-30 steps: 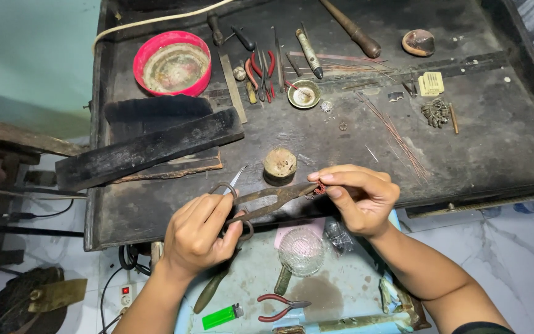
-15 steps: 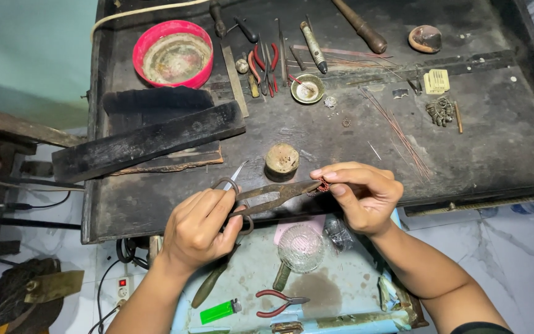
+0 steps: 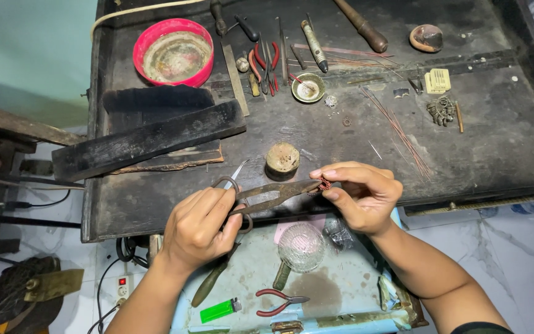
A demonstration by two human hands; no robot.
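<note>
- The left hand (image 3: pixel 200 226) grips the loop handles of the old metal shears (image 3: pixel 266 195), fingers wrapped through and around them, with tweezers (image 3: pixel 236 174) poking up from the same grasp.
- The right hand (image 3: pixel 361 195) pinches a small coil of reddish wire (image 3: pixel 324 184) between thumb and fingertips, held right at the shear tips.
- Compared with a second ago, both hands have barely shifted over the front edge of the dark bench (image 3: pixel 495 154); the shear blades look closed onto the coil now, so the cut seems to be under way or just made, though I cannot tell whether the wire has parted.
- Just beyond the shears sits a round wooden block (image 3: pixel 282 158); thin copper wires (image 3: pixel 397 127) lie well apart to the right.
- Below the hands, on a pale blue tray (image 3: pixel 341 297), lie a glass dish (image 3: pixel 301 246), red-handled pliers (image 3: pixel 279 299) and a green lighter (image 3: pixel 220 309).
- At the back stand a red bowl (image 3: pixel 173 52) and a small brass dish (image 3: pixel 308 87).
</note>
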